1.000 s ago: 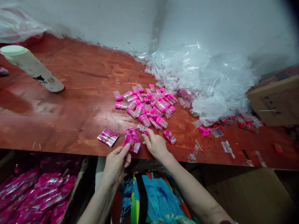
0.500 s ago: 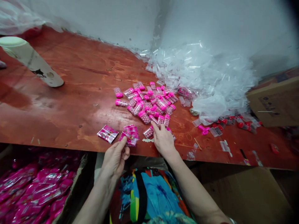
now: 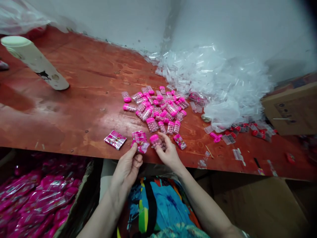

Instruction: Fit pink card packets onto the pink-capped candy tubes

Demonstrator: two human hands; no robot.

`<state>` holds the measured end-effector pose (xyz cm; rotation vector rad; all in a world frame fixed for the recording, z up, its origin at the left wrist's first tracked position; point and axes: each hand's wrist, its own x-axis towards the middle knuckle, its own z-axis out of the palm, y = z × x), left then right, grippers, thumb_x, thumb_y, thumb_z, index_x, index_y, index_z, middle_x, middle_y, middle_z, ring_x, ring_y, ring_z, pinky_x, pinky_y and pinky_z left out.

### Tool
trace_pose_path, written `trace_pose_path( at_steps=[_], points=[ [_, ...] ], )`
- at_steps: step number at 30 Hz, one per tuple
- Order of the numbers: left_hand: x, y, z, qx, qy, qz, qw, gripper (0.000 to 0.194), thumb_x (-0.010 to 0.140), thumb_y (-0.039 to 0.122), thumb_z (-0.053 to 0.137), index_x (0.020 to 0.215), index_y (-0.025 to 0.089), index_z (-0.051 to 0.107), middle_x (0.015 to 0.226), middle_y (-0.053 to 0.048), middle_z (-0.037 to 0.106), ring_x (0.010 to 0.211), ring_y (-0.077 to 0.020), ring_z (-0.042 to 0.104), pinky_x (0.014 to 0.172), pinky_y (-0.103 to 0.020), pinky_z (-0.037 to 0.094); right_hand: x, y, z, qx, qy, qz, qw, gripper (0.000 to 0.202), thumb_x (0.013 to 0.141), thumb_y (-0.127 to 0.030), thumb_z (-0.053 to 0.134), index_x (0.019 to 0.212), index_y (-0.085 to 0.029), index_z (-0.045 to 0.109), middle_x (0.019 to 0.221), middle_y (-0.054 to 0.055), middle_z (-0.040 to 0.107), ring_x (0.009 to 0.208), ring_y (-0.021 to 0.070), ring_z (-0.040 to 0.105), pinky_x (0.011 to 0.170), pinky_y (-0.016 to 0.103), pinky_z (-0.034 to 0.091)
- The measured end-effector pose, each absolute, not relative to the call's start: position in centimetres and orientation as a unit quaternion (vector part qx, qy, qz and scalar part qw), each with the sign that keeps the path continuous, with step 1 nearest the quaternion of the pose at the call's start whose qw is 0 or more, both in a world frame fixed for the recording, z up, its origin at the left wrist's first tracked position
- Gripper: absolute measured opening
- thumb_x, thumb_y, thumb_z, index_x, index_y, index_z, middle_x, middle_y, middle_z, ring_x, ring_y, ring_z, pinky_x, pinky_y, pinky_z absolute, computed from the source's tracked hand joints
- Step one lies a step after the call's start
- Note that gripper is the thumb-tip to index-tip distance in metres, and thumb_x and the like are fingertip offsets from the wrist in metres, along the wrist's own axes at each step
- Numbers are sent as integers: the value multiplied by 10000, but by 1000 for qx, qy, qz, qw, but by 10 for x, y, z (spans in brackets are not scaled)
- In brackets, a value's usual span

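Observation:
My left hand (image 3: 127, 162) pinches a few pink printed plastic wrappers (image 3: 140, 138), fanned out near the table's front edge. A small clear bottle with a pink cap and pink balls inside (image 3: 156, 141) is gripped between the thumb and fingers of my right hand (image 3: 170, 154), just right of the wrappers. To the left lies a flat stack of similar wrappers (image 3: 115, 139). Beyond my right hand rests one bottle in a printed wrapper (image 3: 179, 141). A pile of pink-capped bottles (image 3: 160, 107) spreads behind both hands.
A heap of clear plastic containers (image 3: 210, 76) lies against the wall, with red-capped pieces (image 3: 260, 132) and a cardboard box (image 3: 292, 109) to its right. A pale tumbler (image 3: 37, 64) stands left. Below the table's left edge, a container holds many pink packages (image 3: 44, 198).
My right hand has drawn back from the front of the pile and now holds a bottle up beside the wrappers. My left hand, still pinching the wrappers, has shifted slightly right.

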<state>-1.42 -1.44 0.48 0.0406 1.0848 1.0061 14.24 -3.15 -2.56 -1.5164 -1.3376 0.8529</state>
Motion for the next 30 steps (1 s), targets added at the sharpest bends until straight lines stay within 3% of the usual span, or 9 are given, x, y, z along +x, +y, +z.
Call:
trace_pose_path(
  at_steps=[3, 5, 13, 20, 23, 26, 28, 30],
  points=[
    [-13, -14, 5, 6, 492, 472, 731, 190, 708, 192, 774, 700, 146, 590, 537, 57, 527, 384, -29, 429, 324, -136, 279, 133, -50, -14, -551, -396, 523, 516, 446, 852, -262, 572, 1279, -234, 447, 911, 26, 586, 656, 121, 566, 524, 224, 482],
    [-12, -15, 4, 12, 490, 481, 727, 202, 709, 206, 778, 694, 142, 587, 528, 57, 524, 382, -33, 433, 327, -138, 290, 127, -58, -6, -524, -347, 572, 528, 449, 842, -300, 611, 1257, -243, 450, 949, 32, 592, 651, 112, 565, 486, 202, 461],
    [-10, -22, -8, 86, 478, 481, 730, 358, 626, 369, 843, 648, 130, 578, 467, 31, 540, 379, -48, 441, 354, -143, 315, 116, -67, -3, -503, -325, 600, 531, 481, 815, -321, 669, 1234, -241, 447, 971, 41, 599, 739, 130, 602, 495, 196, 449],
    [-12, -25, -10, 133, 468, 435, 757, 388, 707, 478, 761, 665, 130, 594, 453, 2, 561, 385, -60, 455, 369, -147, 316, 115, -72, -13, -493, -353, 602, 520, 471, 834, -294, 650, 1252, -252, 438, 948, 13, 581, 754, 115, 602, 675, 262, 503],
    [-11, -28, -9, 166, 456, 385, 785, 408, 743, 507, 720, 642, 138, 577, 407, 26, 505, 347, -45, 384, 349, -153, 245, 116, -72, -13, -501, -380, 578, 520, 490, 838, -275, 647, 1280, -262, 435, 959, 9, 573, 797, 119, 601, 736, 277, 499],
    [-9, -30, -10, 193, 453, 334, 804, 433, 774, 499, 692, 579, 146, 532, 348, 52, 418, 313, -29, 279, 346, -174, 159, 119, -69, -12, -489, -346, 615, 512, 473, 825, -301, 667, 1244, -253, 455, 890, -7, 563, 717, 112, 588, 611, 238, 479],
    [-10, -30, -11, 207, 449, 315, 810, 450, 800, 504, 661, 567, 144, 525, 347, 49, 407, 321, -28, 259, 360, -182, 150, 123, -66, -12, -479, -302, 651, 505, 451, 817, -327, 677, 1208, -239, 470, 834, -22, 545, 621, 96, 546, 485, 199, 408],
    [-11, -28, -10, 219, 442, 306, 814, 449, 816, 498, 643, 569, 141, 529, 355, 47, 405, 335, -30, 259, 372, -185, 149, 126, -66, -14, -480, -286, 656, 507, 455, 815, -343, 685, 1201, -235, 470, 829, -27, 537, 593, 85, 515, 455, 186, 368]
  ],
)
